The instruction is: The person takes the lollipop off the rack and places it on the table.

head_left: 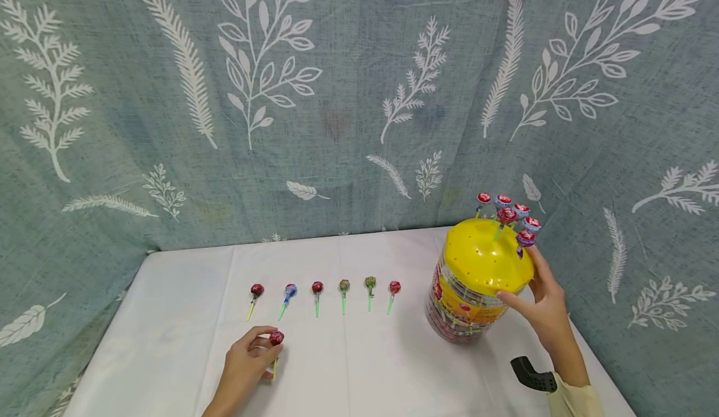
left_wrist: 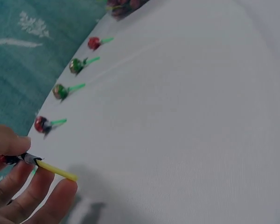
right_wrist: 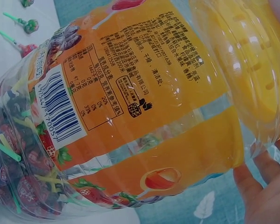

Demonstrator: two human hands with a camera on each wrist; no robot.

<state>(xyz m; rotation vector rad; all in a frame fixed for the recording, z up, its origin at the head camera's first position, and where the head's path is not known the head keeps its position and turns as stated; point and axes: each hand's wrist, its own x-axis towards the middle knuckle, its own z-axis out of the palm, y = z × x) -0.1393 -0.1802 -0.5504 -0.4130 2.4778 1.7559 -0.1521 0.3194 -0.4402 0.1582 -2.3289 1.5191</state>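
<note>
My left hand (head_left: pixel 243 362) pinches a lollipop (head_left: pixel 276 338) with a dark red wrapper, held upright close over the white table. In the left wrist view its yellow stick (left_wrist: pixel 58 171) points out past my fingertips. At the right, my right hand (head_left: pixel 543 317) grips the yellow domed lid (head_left: pixel 483 261) of a clear plastic jar (head_left: pixel 456 333), thumb on the near side. The jar leans to one side. Several lollipops (head_left: pixel 507 215) stand stick-down in the lid's small holes. Through the jar's wall in the right wrist view, more wrapped lollipops (right_wrist: pixel 32 189) show below the orange label (right_wrist: pixel 177 107).
Across the white table (head_left: pixel 314 245) lies a row of several lollipops, from a dark red one (head_left: pixel 256 290) with a yellow stick at left to a red one (head_left: pixel 395 287) near the jar. A leaf-patterned blue-green cloth (head_left: pixel 337 123) hangs behind and along the sides.
</note>
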